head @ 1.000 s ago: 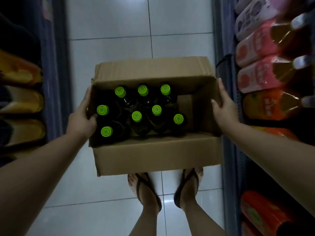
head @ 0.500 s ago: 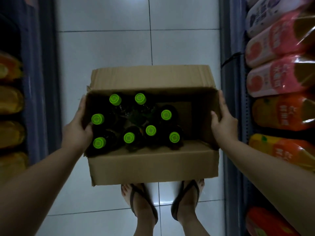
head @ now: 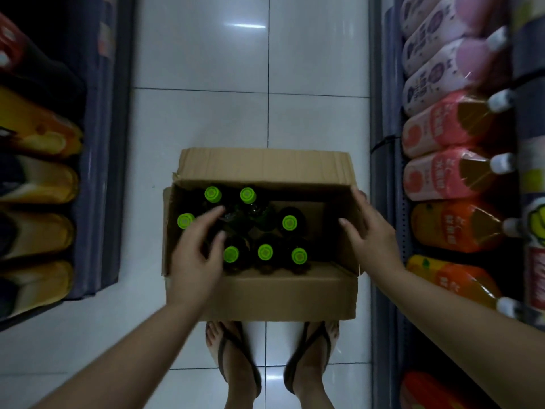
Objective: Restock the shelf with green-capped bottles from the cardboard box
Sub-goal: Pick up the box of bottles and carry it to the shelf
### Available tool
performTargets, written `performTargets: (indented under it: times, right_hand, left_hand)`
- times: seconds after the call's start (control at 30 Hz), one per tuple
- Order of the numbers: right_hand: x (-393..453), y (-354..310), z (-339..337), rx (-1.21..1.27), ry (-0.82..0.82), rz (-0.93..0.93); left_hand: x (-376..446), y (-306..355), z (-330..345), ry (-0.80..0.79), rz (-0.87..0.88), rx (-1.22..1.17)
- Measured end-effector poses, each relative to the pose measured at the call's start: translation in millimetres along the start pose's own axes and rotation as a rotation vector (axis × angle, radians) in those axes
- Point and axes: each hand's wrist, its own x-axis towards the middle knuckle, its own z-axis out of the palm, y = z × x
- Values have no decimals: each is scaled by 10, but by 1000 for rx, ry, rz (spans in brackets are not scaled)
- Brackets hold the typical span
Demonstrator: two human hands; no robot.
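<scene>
Currently the open brown cardboard box (head: 262, 293) sits on the white tiled floor (head: 206, 119) at centre frame, seven green caps visible on the dark green-capped bottles (head: 265, 251) packed inside. Left hand (head: 196, 255) hovers over the left bottles, fingers loosely spread, holding nothing; right hand (head: 370, 234) rests open against the box's right wall. Risk: a blind grab in this dim, tight pack could knock neighbours over or lift a bottle by its cap alone and drop it.

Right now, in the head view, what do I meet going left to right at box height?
Yellow bottles on the left shelf → left hand → green-capped dark bottles inside the brown cardboard box → right hand → orange bottles on the right shelf.
</scene>
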Motion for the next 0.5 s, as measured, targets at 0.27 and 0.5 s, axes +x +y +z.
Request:
performTargets:
  times: [0.27, 0.5]
  right_hand:
    - [138, -231, 214, 54, -272, -132]
    - [319, -104, 592, -71, -462, -127]
  left_hand:
    - [-546, 221, 1059, -248, -282, -441]
    - [-601, 41, 1438, -130, -482, -431]
